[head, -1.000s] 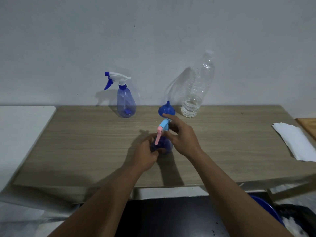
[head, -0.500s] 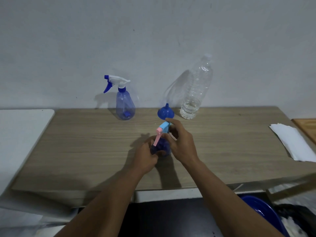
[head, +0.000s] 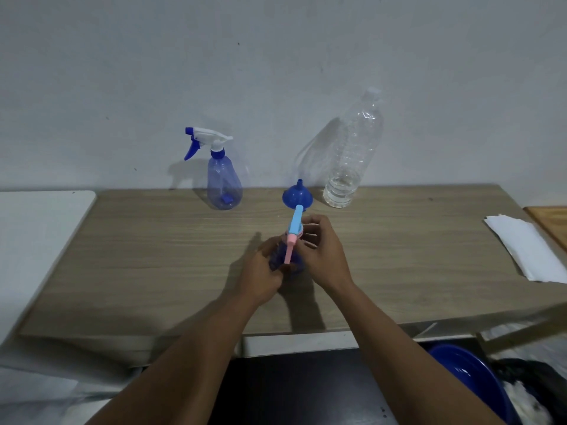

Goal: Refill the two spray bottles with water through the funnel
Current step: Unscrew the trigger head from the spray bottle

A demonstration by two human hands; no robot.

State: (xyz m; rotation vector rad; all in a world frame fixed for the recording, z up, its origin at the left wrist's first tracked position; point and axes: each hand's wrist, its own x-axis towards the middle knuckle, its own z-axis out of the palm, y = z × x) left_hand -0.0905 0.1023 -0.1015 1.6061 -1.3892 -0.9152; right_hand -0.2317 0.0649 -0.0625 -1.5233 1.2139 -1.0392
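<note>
A small dark blue spray bottle point(head: 277, 259) stands mid-table, topped by a light blue and pink spray head point(head: 294, 233). My left hand point(head: 260, 271) grips the bottle's body. My right hand point(head: 322, 256) holds the collar of the spray head, fingers wrapped around it. Just behind them a blue funnel point(head: 297, 196) rests upside down, spout up. A second spray bottle point(head: 222, 179), pale blue with a white and blue trigger head, stands at the back left. A tall clear water bottle point(head: 352, 154), with a little water at its bottom, stands at the back right by the wall.
The wooden table point(head: 153, 256) meets a white surface point(head: 33, 240) on the left. White paper sheets point(head: 527, 246) lie at the right end beside a wooden board point(head: 552, 222). A blue basin point(head: 472, 378) sits on the floor below right.
The spray head has turned in my right hand: its pink trigger now points toward me and the blue nozzle away. Both hands stay on the bottle.
</note>
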